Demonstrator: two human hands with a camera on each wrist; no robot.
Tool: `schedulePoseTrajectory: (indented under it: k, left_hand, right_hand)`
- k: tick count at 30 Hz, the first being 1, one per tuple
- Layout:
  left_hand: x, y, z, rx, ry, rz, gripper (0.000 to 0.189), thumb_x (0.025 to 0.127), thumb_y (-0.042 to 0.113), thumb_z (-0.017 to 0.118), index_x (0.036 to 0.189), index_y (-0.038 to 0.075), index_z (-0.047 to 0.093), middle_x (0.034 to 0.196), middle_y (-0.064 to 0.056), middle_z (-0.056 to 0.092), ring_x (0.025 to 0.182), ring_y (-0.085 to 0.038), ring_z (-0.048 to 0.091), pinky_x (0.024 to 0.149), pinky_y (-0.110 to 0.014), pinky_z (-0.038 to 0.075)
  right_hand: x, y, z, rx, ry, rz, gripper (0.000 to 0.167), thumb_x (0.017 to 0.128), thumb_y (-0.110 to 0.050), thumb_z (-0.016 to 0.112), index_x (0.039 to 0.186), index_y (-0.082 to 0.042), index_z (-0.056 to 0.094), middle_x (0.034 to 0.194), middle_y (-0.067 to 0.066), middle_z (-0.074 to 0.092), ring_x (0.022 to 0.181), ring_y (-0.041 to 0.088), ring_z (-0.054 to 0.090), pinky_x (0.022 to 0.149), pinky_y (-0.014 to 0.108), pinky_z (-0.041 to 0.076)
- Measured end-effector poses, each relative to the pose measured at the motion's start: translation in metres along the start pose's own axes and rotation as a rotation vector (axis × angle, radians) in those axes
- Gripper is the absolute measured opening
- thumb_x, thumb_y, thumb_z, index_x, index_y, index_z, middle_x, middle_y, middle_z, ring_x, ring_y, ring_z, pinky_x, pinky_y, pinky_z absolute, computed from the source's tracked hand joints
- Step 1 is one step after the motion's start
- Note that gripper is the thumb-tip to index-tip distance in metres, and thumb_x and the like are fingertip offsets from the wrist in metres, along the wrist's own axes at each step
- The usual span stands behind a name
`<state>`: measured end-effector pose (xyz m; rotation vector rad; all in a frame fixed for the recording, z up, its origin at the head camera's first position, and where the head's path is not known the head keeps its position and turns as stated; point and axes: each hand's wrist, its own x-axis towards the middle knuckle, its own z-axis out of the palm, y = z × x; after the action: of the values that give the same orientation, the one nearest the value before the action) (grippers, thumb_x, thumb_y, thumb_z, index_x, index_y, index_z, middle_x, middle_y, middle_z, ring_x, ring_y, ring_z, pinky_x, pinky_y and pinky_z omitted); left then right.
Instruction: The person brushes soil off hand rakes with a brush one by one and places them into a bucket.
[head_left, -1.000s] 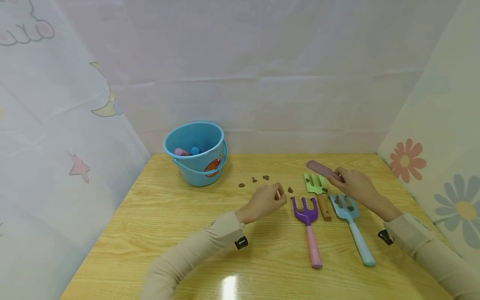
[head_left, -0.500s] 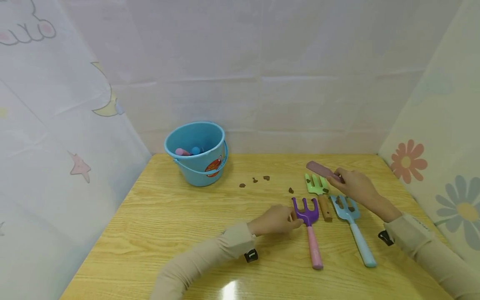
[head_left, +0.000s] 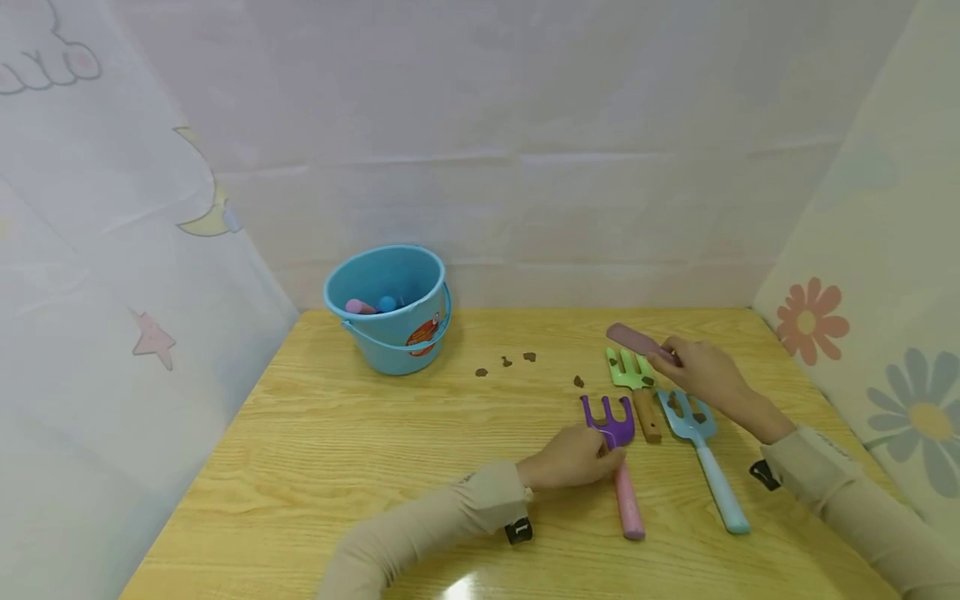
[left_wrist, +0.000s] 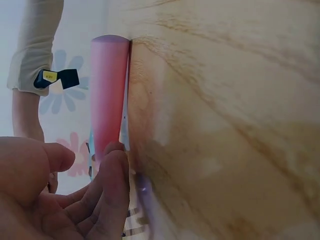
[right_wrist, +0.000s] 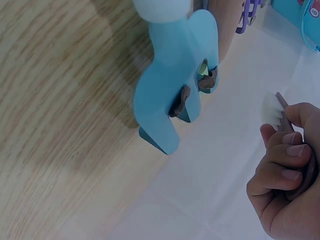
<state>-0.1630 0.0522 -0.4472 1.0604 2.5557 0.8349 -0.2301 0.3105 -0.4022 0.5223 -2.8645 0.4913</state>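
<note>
In the head view, the purple fork (head_left: 619, 432) lies on the table (head_left: 360, 442), with the left hand (head_left: 573, 458) over its neck, where the pink handle (head_left: 630, 508) begins. The right hand (head_left: 708, 375) holds the brush (head_left: 633, 339) near the green fork (head_left: 633, 379). In the left wrist view, the slightly bent fingers (left_wrist: 115, 180) are at the pink handle, the thumb (left_wrist: 61, 156) apart from them; whether they touch it, I cannot tell. In the right wrist view, the fingers are curled round the brush, beyond the blue fork (right_wrist: 162, 75).
</note>
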Motion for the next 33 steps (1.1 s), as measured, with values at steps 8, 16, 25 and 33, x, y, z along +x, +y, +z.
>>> schedulePoseTrajectory:
  k: [8,16,25,33]
  left_hand:
    - [0.004,-0.004,0.010,0.057,0.020,-0.059,0.064,0.103,0.045,0.049,0.046,0.016,0.049,0.038,0.010,0.040,0.031,-0.002,0.032,0.033,-0.017,0.027]
    - [0.008,-0.001,0.014,0.093,0.019,-0.110,0.064,0.103,0.046,0.048,0.047,0.016,0.049,0.038,0.010,0.037,0.032,-0.002,0.030,0.034,-0.018,0.027]
    - [0.010,0.000,0.014,0.083,0.007,-0.131,0.062,0.102,0.041,0.052,0.045,0.016,0.048,0.037,0.009,0.037,0.031,-0.002,0.031,0.033,-0.018,0.028]
    - [0.011,0.001,0.015,0.052,0.009,-0.159,0.056,0.098,0.035,0.057,0.047,0.015,0.049,0.036,0.009,0.041,0.030,-0.003,0.035,0.033,-0.019,0.031]
  right_hand:
    - [0.000,-0.005,0.001,0.005,-0.018,-0.009,0.028,0.101,-0.025,0.058,0.094,0.002,0.060,0.056,-0.002,0.040,0.045,0.012,0.034,0.044,0.028,0.027]
    - [0.002,-0.011,0.004,0.013,-0.019,-0.012,0.027,0.100,-0.024,0.060,0.092,0.001,0.060,0.055,-0.002,0.041,0.044,0.011,0.034,0.043,0.027,0.027]
    - [-0.001,-0.013,0.006,0.027,-0.033,-0.006,0.028,0.100,-0.026,0.060,0.092,0.000,0.061,0.054,-0.003,0.044,0.043,0.011,0.039,0.042,0.028,0.029]
    - [-0.003,-0.011,0.004,0.001,-0.029,-0.001,0.026,0.099,-0.025,0.061,0.091,-0.001,0.059,0.054,-0.002,0.039,0.044,0.011,0.034,0.044,0.027,0.026]
